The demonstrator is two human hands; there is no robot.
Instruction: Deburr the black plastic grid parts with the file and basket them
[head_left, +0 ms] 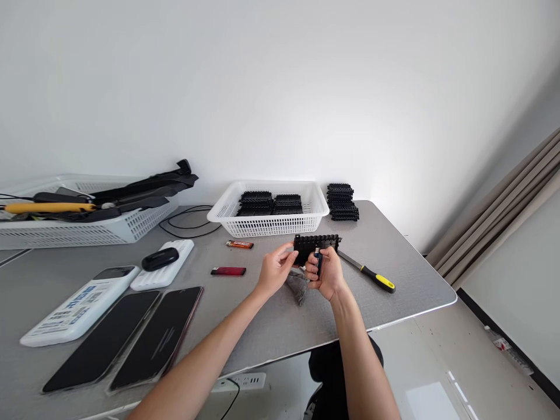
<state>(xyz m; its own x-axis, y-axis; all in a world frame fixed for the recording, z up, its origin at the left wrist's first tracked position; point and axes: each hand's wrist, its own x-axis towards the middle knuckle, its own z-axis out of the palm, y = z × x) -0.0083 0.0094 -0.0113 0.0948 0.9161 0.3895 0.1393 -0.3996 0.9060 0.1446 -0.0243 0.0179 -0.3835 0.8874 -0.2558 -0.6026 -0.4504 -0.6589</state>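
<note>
My left hand (275, 269) pinches the left end of a black ribbed plastic part (317, 242) held just above the grey table (394, 256). My right hand (326, 274) is curled round a small dark blue lighter-like object (318, 258) pressed against the part's lower edge. A grey cloth (298, 286) lies on the table under both hands. A screwdriver with a yellow and black handle (371, 275) lies just right of my right hand.
A white basket (271, 221) holding similar black parts stands behind, with a stack of black parts (342, 202) to its right. Orange lighter (240, 245) and red lighter (228, 270) lie left. Two phones (131, 335), white devices (83, 306) and a second tray (87, 230) occupy the left.
</note>
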